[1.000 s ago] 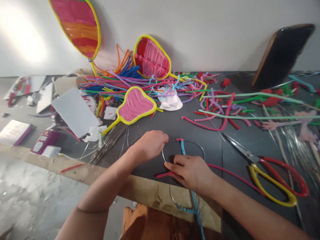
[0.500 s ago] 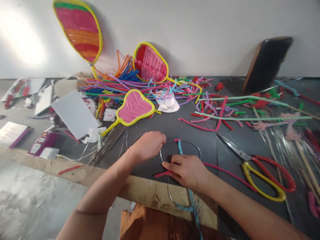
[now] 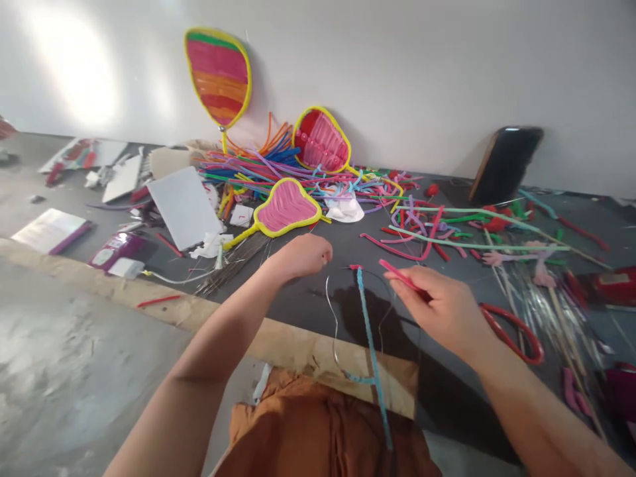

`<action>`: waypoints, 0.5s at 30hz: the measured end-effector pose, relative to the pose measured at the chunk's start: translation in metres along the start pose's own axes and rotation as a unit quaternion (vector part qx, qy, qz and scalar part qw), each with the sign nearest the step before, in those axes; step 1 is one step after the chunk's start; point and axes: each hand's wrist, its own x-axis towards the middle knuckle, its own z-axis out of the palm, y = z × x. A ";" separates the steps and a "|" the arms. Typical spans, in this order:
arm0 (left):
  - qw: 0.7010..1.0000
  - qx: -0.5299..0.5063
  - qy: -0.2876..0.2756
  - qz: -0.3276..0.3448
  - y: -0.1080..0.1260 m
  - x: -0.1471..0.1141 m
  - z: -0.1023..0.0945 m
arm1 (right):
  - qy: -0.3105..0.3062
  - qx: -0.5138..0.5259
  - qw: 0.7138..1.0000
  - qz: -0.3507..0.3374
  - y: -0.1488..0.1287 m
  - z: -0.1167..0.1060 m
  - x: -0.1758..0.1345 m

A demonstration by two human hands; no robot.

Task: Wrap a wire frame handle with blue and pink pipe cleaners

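Observation:
My right hand (image 3: 442,308) pinches a pink pipe cleaner (image 3: 397,271), its end pointing up and left. My left hand (image 3: 308,255) is closed with curled fingers, just left of a wire frame's top; whatever is in its grip is hidden. Between my hands the wire frame (image 3: 336,338) spans the table edge and my lap. Light-blue pipe cleaner (image 3: 368,318) covers its straight middle stem, and a short pink piece (image 3: 354,266) crosses the top. Bare wire curves out on both sides. Behind my right wrist shows the red handle (image 3: 534,344) of the scissors, mostly covered.
Finished fan shapes with yellow rims, one pink (image 3: 288,207) and one striped (image 3: 218,79), lie or lean at the back. Pipe cleaners (image 3: 258,162) heap near the wall. A phone (image 3: 507,165) stands at back right. A white card (image 3: 183,205) and purple box (image 3: 116,248) lie left.
My right hand has lifted off the wire frame and moved right and up with the pink pipe cleaner. My left hand has shifted slightly up. The view has tilted and moved left.

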 end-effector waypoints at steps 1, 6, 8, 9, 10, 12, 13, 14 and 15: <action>1.000 0.004 0.026 0.004 0.001 0.000 0.000 | -0.003 -0.037 0.999 -0.001 0.001 -0.003 -0.006; 0.994 -0.003 0.081 0.079 0.018 0.014 0.016 | -0.059 -0.205 0.976 -0.051 -0.005 0.020 -0.042; 0.993 -0.011 0.082 0.089 0.023 0.021 0.025 | -0.083 -0.255 0.962 -0.049 -0.012 0.034 -0.048; 0.993 -0.013 0.082 0.088 0.024 0.024 0.029 | -0.098 -0.269 0.957 -0.038 -0.015 0.040 -0.048; 0.993 -0.015 0.084 0.086 0.025 0.026 0.032 | -0.115 -0.278 0.953 -0.024 -0.018 0.045 -0.047; 0.993 -0.017 0.092 0.078 0.024 0.029 0.036 | -0.145 -0.285 0.947 0.005 -0.022 0.052 -0.041; 0.993 -0.018 0.095 0.074 0.024 0.030 0.037 | -0.159 -0.286 0.945 0.017 -0.023 0.054 -0.038; 0.993 -0.019 0.096 0.070 0.023 0.030 0.037 | -0.171 -0.285 0.943 0.026 -0.023 0.056 -0.035; 0.993 -0.019 0.096 0.065 0.023 0.030 0.038 | -0.181 -0.284 0.941 0.034 -0.024 0.057 -0.033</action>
